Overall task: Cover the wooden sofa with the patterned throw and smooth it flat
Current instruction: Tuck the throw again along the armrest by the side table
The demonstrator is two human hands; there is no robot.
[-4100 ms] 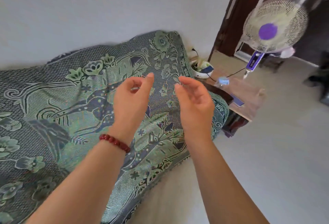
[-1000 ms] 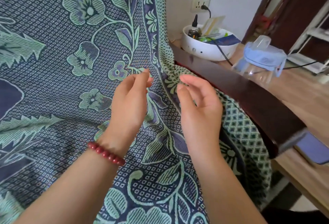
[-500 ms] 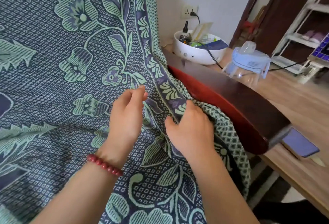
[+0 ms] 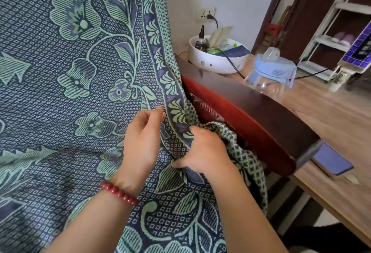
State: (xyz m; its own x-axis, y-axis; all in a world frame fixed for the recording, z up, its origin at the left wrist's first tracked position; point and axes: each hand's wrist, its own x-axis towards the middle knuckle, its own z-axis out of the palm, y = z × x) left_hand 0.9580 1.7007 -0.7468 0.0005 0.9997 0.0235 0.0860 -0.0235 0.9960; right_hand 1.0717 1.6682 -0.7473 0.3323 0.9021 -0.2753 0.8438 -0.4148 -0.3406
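The patterned throw [image 4: 76, 84], blue and green with flowers and leaves, covers the seat and back of the wooden sofa. Its dark red armrest [image 4: 251, 112] stays bare on the right. My right hand [image 4: 204, 152] grips a bunched fold of the throw's border beside the armrest, fingers curled into the cloth. My left hand [image 4: 142, 138], with a red bead bracelet at the wrist, pinches the throw just left of the border stripe. The sofa's seat is hidden under the fabric.
A wooden side table [image 4: 331, 124] stands right of the armrest. On it are a white bowl [image 4: 212, 62] of small items, a clear plastic jug with a blue lid [image 4: 273, 74] and a phone [image 4: 333, 160]. A wall socket [image 4: 204, 13] and shelves [image 4: 337, 37] lie behind.
My right hand has closed on the throw's border and pushed it down beside the armrest. My left hand has stayed close by, fingertips on the cloth. The view has moved in closer.
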